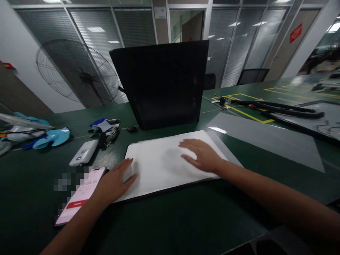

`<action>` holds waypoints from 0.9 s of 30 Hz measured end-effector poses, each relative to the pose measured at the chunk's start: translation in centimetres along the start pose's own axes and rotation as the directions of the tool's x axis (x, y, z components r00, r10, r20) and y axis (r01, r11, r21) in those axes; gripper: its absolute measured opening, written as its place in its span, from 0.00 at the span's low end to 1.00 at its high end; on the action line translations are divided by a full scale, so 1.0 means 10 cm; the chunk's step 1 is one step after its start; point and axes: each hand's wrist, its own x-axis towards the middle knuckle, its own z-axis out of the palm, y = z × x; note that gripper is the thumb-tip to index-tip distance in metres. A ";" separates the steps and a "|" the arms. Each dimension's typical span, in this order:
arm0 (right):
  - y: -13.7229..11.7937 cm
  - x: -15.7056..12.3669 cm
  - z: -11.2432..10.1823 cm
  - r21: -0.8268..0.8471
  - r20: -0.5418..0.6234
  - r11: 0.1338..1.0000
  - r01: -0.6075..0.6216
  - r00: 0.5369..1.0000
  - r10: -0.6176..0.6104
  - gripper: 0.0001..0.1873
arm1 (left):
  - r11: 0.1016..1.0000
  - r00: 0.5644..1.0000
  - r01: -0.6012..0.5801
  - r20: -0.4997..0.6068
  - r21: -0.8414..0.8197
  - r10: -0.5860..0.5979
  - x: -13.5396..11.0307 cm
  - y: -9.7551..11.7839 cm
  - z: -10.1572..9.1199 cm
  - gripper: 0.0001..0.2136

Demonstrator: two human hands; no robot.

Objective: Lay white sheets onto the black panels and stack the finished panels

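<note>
Open and loosely spread, your left hand [113, 185] and right hand [204, 156] grip nothing visible; I cannot tell whether they press down. Beneath them, mid-frame, lies the flat white rectangular dark-edged sheet [156, 168], long axis running left to right. Your left overlaps its left end; your right reaches over its right half.

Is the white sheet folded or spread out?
Spread out: the white sheet lies flat, no fold visible, with the right hand over it.

Phone screen [81, 193]: "0:03.01", start pixelated. Red door sign [295, 33]: marking illegible.
</note>
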 end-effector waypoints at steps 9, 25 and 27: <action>1.68 -0.16 -0.13 -0.224 -0.019 0.845 -0.485 0.869 0.494 0.22 | 0.994 0.991 -0.112 -0.067 -0.001 0.112 -0.01 -0.10 0.07 0.26; 2.09 -0.27 0.14 -0.280 -0.080 0.776 -0.565 0.820 0.567 0.38 | 0.999 0.999 -0.020 -0.047 -0.025 0.019 -0.02 -0.07 0.10 0.32; 2.14 -0.34 0.11 -0.308 -0.088 0.709 -0.634 0.761 0.643 0.40 | 0.999 0.998 -0.024 -0.060 -0.036 0.021 -0.02 -0.07 0.10 0.32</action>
